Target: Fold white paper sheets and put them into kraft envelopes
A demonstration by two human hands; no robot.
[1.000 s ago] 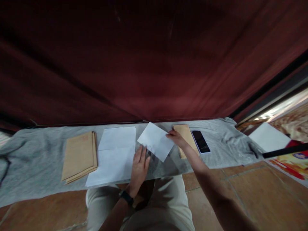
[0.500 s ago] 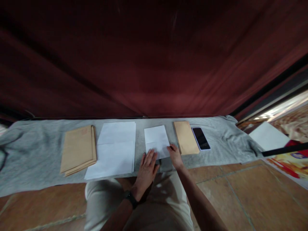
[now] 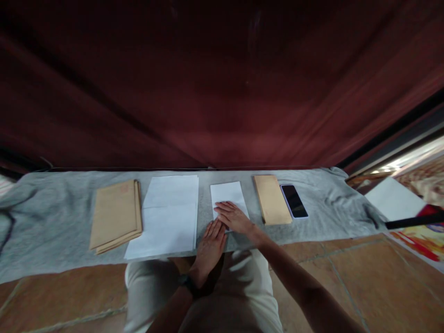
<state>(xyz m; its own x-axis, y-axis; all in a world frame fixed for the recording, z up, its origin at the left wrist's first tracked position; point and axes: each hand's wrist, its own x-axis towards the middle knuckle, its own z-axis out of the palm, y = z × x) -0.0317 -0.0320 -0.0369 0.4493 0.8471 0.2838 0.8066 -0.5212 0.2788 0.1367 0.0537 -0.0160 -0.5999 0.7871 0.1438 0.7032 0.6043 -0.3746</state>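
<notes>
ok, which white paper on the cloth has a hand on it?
The small white sheet, between the large white sheets and the narrow brown envelopes: the right hand lies across its near part. No hand touches the large white sheets.

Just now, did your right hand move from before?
Yes, the right hand has moved left, away from the narrow brown stack, onto the small white paper.

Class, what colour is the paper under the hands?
White; the paper shows best in the head view.
</notes>
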